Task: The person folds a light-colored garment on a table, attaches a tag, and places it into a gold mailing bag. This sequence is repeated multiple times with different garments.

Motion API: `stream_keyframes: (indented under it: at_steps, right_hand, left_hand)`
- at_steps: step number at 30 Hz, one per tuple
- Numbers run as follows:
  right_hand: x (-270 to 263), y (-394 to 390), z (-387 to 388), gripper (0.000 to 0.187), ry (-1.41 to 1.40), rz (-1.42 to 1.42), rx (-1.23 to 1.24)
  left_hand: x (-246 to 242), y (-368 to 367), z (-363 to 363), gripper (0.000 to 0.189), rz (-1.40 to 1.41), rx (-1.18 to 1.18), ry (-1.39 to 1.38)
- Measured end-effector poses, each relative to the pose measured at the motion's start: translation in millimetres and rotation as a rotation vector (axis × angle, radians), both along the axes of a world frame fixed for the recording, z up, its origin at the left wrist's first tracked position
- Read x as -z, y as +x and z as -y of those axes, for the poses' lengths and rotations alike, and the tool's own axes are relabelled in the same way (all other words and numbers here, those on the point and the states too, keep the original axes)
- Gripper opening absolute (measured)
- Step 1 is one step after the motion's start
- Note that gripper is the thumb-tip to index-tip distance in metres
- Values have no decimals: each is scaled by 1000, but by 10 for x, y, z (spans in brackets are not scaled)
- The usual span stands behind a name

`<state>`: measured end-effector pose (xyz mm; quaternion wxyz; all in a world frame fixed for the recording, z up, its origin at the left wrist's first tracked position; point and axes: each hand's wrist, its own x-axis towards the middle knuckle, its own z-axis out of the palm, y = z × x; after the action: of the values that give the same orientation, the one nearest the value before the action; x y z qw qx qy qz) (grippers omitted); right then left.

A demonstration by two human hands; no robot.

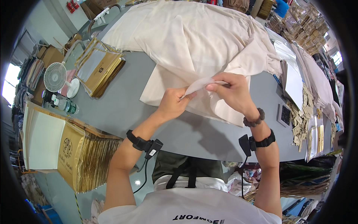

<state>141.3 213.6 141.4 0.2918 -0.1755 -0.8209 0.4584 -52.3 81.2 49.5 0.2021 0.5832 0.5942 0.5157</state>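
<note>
A large cream fabric piece [215,42] with stitched edges lies in folds over the far side of the grey table, one part reaching towards me. My left hand [174,102] pinches the folded edge of the cream fabric between thumb and fingers. To its right, my right hand [230,89] grips the same edge, its thumb pressed against the fingers. A short strip of fabric is stretched between the two hands, raised a little above the table. The near hem hangs below them onto the grey tabletop [134,81]. A dark beaded bracelet is on my right wrist.
At left are a stack of gold packets [98,70], a white fan [56,77], a plastic bottle [67,105] and a box of gold packets [75,156]. At right lie an ink pad [284,114], a pile of tags [302,120], a white board [293,84] and clear packets [315,137].
</note>
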Motion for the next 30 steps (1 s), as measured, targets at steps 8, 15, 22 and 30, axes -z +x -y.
stream_keyframes:
  at_steps: [8,15,22,30]
  right_hand:
    - [-433,2028,120,24,688,-685,916]
    - [-933,3206,654,39,1403,95,1246]
    - [-872,2083,-988,40,371,-234,934]
    - [-1590,1859,-1493,43,460,-815,1085]
  left_hand:
    - [44,-912,641,38,-278,-681,-259]
    - [-1018,-1807,1824,31,389,-477,787]
    - [-1947,-2336,899,36,473,-527,283]
    - [-2844,-2498,555,33,423,-479,816]
